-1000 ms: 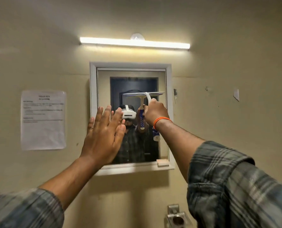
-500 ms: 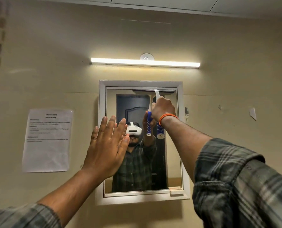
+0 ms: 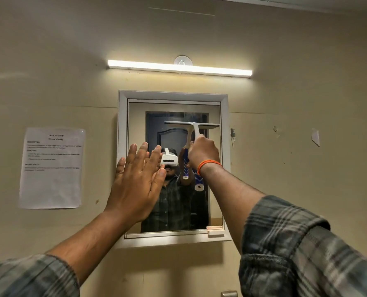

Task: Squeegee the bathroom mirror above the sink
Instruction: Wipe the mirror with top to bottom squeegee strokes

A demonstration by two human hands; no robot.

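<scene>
Mirror (image 3: 174, 108): right hand (image 3: 203, 152) hides squeegee (image 3: 192, 125) handle.

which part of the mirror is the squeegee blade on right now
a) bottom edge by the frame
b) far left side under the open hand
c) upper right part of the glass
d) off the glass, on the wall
c: the squeegee blade lies level across the upper right part of the mirror, held by its handle in the right hand, while the left hand is spread flat lower down on the left.
</scene>
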